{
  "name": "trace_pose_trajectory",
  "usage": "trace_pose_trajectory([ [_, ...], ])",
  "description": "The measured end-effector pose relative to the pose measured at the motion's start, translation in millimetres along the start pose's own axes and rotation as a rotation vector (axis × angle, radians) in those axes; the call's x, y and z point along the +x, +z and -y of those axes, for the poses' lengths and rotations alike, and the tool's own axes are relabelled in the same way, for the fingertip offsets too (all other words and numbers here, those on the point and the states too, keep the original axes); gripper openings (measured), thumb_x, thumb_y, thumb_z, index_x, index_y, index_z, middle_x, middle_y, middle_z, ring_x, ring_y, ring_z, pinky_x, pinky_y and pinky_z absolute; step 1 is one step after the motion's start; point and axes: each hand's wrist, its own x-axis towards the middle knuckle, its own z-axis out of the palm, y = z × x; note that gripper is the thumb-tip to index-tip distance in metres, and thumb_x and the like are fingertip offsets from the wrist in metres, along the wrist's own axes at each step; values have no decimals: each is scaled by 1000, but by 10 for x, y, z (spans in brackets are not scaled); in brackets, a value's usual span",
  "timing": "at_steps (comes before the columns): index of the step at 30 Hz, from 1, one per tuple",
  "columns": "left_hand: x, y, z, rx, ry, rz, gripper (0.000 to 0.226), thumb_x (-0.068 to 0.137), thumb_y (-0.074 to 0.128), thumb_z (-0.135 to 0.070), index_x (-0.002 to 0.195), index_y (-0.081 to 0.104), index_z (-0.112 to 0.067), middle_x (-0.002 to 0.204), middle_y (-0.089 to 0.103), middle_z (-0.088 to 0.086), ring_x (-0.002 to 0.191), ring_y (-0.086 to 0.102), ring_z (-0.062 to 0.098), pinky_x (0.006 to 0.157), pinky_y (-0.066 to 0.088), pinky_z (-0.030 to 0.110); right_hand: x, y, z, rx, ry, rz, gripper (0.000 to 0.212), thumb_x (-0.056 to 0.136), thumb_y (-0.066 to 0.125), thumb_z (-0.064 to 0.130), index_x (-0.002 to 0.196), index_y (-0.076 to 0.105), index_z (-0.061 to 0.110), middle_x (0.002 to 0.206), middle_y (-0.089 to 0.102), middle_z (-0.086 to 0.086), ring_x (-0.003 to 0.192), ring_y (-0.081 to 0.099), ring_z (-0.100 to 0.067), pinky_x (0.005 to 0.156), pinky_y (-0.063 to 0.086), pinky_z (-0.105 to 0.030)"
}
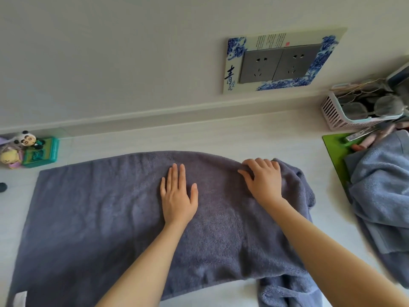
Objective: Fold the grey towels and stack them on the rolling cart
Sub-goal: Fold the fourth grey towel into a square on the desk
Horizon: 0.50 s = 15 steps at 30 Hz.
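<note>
Head view, left hand (178, 196) flat on grey towel (99, 218), right hand (263, 178) grip grasping its bunched edge, socket frame (234, 69) reads 青.

Single head-worn view, wide-angle, looking forward and down, close over table (243, 138), wall (132, 63) beyond.

Towel (110, 207) grey-purple; heap (380, 185) lighter blue-grey; mat (334, 147) green; basket (336, 116) seemingly pink.
</note>
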Motion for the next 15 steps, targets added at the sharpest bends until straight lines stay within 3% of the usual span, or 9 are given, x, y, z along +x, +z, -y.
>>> trace_pose_trajectory([
  [3, -3, -2, 13, -12, 4, -14, 66, 94, 22, -47, 151, 16, -14, 157, 18, 7, 146, 16, 19, 118, 11, 43, -212, 13, 67, 30, -270, -128, 25, 90, 53, 39, 90, 72, 22, 81, 62, 1, 70, 53, -25, 65, 40, -33],
  [6, -13, -6, 7, -21, -1, -25, 66, 93, 23, -46, 151, 14, -15, 157, 21, 8, 145, 17, 20, 117, 12, 45, -399, 71, 19, 130, -391, 18, 35, 93, 46, 47, 86, 75, 27, 93, 64, 1, 83, 54, -21, 69, 44, -33],
  [10, -11, -1, 10, -36, 0, -34, 65, 93, 24, -46, 151, 14, -17, 156, 21, 8, 145, 19, 20, 117, 12, 44, -324, 51, 65, 186, -155, 137, 39, 88, 51, 47, 72, 67, 16, 84, 61, 1, 72, 59, -24, 60, 48, -32],
  [13, -10, 0, 10, -42, 1, -36, 65, 92, 26, -45, 150, 20, -17, 156, 23, 9, 144, 22, 21, 117, 14, 45, -166, 60, 153, 229, 70, 239, 31, 85, 62, 43, 98, 65, 15, 100, 59, -3, 85, 60, -26, 65, 46, -33],
  [15, -5, -5, 6, -44, 2, -37, 65, 92, 26, -46, 150, 22, -16, 156, 24, 9, 143, 24, 21, 116, 15, 46, -111, 122, 189, 187, 111, 334, 50, 85, 49, 57, 120, 60, 23, 112, 58, -2, 103, 55, -26, 82, 43, -35],
])
